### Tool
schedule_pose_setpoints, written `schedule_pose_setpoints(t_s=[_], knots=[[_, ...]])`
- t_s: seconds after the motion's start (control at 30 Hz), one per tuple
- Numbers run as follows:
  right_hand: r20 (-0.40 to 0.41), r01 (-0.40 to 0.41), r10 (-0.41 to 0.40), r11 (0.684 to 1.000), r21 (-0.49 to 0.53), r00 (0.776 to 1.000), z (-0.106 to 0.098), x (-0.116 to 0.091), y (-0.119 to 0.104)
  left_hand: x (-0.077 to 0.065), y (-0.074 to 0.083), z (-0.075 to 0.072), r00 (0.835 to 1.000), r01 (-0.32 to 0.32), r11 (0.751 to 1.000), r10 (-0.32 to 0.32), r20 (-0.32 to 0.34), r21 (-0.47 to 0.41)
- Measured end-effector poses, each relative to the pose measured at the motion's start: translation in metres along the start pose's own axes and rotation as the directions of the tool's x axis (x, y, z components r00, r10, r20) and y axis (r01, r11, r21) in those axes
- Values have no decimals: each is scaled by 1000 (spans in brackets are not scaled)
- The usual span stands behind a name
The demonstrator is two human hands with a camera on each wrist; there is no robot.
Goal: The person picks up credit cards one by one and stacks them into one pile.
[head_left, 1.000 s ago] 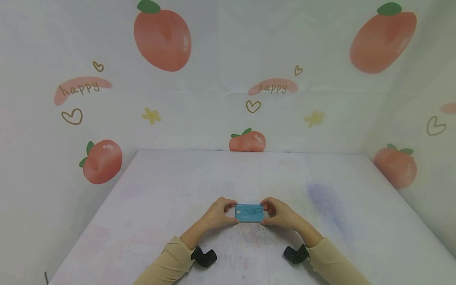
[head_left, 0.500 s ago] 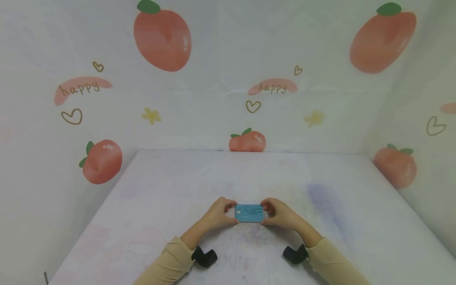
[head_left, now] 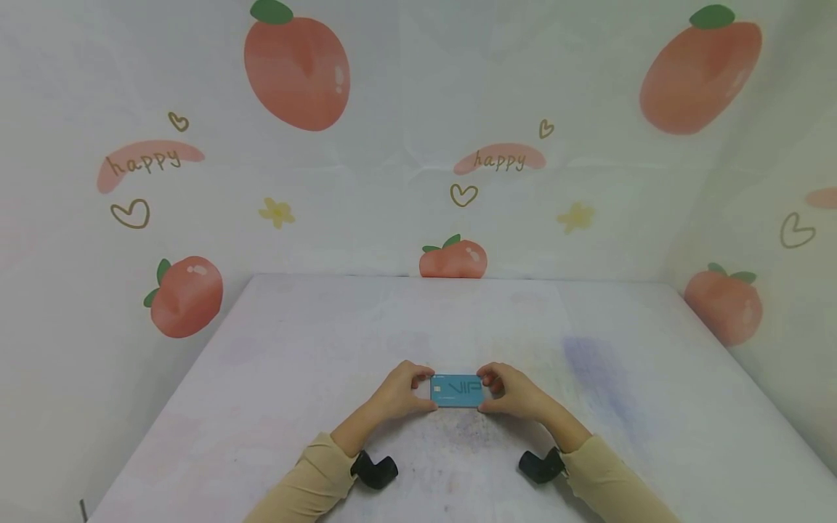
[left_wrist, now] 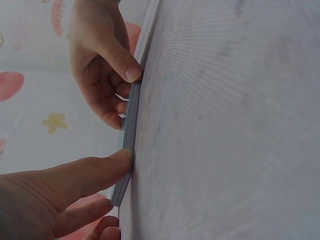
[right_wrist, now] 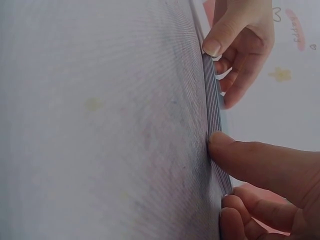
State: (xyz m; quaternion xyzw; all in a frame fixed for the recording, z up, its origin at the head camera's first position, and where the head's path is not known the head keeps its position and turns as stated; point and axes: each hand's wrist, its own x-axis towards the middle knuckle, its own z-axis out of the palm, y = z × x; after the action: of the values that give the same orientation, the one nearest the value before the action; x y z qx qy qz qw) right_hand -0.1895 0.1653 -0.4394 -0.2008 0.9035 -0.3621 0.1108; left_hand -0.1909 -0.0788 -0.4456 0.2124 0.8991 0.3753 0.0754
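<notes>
A stack of bank-type cards (head_left: 456, 392) lies near the middle of the table, its top card blue with a chip and the letters "VIP". In the left wrist view the stack's edge (left_wrist: 132, 115) shows several thin layers lined up closely. My left hand (head_left: 396, 393) pinches the left end, thumb at the near corner and a finger at the far corner. At the right end, my right hand (head_left: 516, 393) pinches the stack the same way. Both thumbs press the near long edge in the right wrist view. The underside of the stack is hidden.
The pale table (head_left: 314, 319) has faint coloured stains and a purple smudge on its right side. A white curtain (head_left: 392, 203) with fruit prints rises behind it. Black wrist devices (head_left: 375, 472) sit at both sleeve cuffs.
</notes>
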Motion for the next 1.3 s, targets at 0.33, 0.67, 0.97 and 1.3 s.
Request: schedule_pose_setpoints(t_s=[0.33, 0.67, 0.97, 1.3], knots=[[3, -4, 4, 1000, 10, 1000, -1, 0, 1, 0, 4, -3, 1000, -1, 1000, 1, 7, -24], [13, -10, 10, 999, 39, 1000, -2, -2, 1, -1, 3, 0, 1000, 11, 1000, -11, 8, -27], [7, -12, 12, 999, 38, 1000, 0, -1, 1, -2, 3, -1, 1000, 5, 1000, -5, 8, -25], [16, 15, -16, 999, 52, 1000, -1, -2, 1, -2, 1, -1, 1000, 6, 1000, -5, 18, -30]])
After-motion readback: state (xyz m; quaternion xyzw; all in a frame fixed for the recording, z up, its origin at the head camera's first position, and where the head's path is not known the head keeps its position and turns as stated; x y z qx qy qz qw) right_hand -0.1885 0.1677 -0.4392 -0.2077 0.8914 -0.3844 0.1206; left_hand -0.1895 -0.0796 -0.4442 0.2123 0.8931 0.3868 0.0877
